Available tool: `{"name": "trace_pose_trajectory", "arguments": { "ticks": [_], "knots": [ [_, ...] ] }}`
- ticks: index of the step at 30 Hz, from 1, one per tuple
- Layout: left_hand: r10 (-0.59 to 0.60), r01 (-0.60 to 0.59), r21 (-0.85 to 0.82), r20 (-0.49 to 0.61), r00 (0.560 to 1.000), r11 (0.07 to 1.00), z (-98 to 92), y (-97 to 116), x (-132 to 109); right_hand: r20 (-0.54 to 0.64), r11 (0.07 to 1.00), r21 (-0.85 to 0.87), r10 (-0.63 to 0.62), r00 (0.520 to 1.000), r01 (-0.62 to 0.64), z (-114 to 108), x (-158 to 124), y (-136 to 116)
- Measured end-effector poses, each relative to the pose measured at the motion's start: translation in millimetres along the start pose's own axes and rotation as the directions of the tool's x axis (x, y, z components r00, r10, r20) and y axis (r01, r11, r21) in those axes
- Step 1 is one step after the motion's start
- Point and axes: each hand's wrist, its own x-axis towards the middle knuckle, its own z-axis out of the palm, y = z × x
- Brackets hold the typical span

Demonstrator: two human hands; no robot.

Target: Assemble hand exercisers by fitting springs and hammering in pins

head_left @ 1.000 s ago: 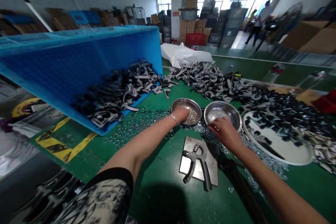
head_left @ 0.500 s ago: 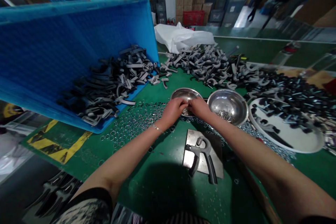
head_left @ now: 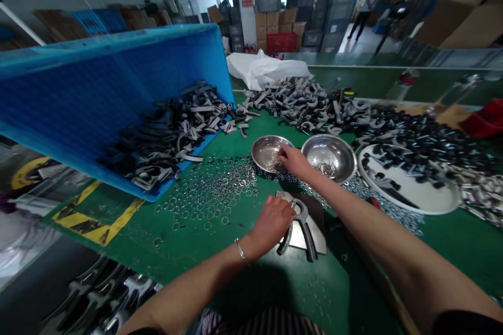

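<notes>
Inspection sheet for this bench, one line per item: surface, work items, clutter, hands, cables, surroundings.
Surface: green tabletop, yellow-black tape at its left corner.
Work items: hand grip lying on a metal plate; left bowl and right bowl, small parts in both.
Clutter: loose rings; heaped grey-black parts; white tray with black parts; blue crate on its side, parts inside.
Hands: left hand at the grip's upper end, hold unclear; right hand at the left bowl, contents of its fingers hidden.
Cables: nothing seen.
Surroundings: white sheet, stacked cartons, one person standing.
</notes>
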Motion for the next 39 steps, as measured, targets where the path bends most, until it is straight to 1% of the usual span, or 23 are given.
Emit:
{"name": "trace_pose_trajectory", "arguments": {
  "ticks": [4,8,10,11,13,17,19,21,24,27,30,34,36,39],
  "knots": [
    [0.022,-0.023,-0.020,-0.060,0.998,1.000,4.5,-2.1,-7.4,-0.021,0.996,0.090,0.001,1.000,0.001,-2.5,-9.5,1.1],
    [0.043,-0.044,-0.012,-0.070,0.997,0.999,5.4,-5.3,-8.5,-0.070,0.983,0.183,0.029,0.997,-0.015,-5.5,-17.9,-0.5],
    [0.055,-0.054,0.018,-0.063,0.996,0.998,5.8,-6.9,-7.4,-0.086,0.971,0.238,0.040,0.995,-0.018,-8.9,-32.1,-1.5],
    [0.067,-0.065,0.036,-0.057,0.996,0.997,6.2,-7.8,-7.2,-0.093,0.965,0.261,0.045,0.995,-0.019,-10.7,-43.6,-1.9],
    [0.104,-0.101,0.067,-0.039,0.994,0.993,7.0,-9.7,-8.3,-0.100,0.955,0.295,0.053,0.994,-0.021,-13.8,-75.3,-2.4],
    [0.180,-0.179,0.081,-0.002,0.984,0.980,6.6,-12.1,-20.3,-0.085,0.952,0.307,0.044,0.995,-0.016,-14.2,-152.4,-0.9],
    [0.196,-0.197,0.079,0.017,0.980,0.977,6.0,-11.3,-29.3,-0.078,0.952,0.306,0.007,0.997,0.018,-9.9,-182.1,0.0],
    [0.191,-0.193,0.080,0.033,0.981,0.978,6.7,-9.1,-37.6,-0.094,0.955,0.279,-0.071,0.993,0.095,-3.1,-199.5,0.3],
    [0.140,-0.141,0.046,0.038,0.990,0.989,10.6,-4.8,-45.4,-0.133,0.960,0.197,-0.176,0.975,0.200,6.5,-205.3,-0.1],
    [0.005,-0.004,-0.067,0.020,1.000,0.998,13.9,-0.4,-47.6,-0.151,0.962,0.144,-0.209,0.966,0.231,10.9,-199.9,-0.7],
    [-0.125,0.125,-0.206,0.010,0.992,0.971,12.5,3.6,-46.0,-0.168,0.961,0.091,-0.242,0.956,0.260,10.9,-195.3,-1.2],
    [-0.181,0.177,-0.291,0.010,0.983,0.940,7.1,7.0,-41.6,-0.146,0.964,0.013,-0.263,0.954,0.267,10.1,-193.0,-2.5],
    [-0.196,0.190,-0.300,0.013,0.981,0.935,6.1,7.2,-39.9,-0.139,0.963,-0.021,-0.269,0.953,0.269,10.3,-191.3,-2.9],
    [-0.186,0.181,-0.279,0.007,0.982,0.943,8.2,5.9,-39.3,-0.109,0.954,-0.075,-0.299,0.948,0.292,10.5,-188.8,-1.3]
  ]
}}
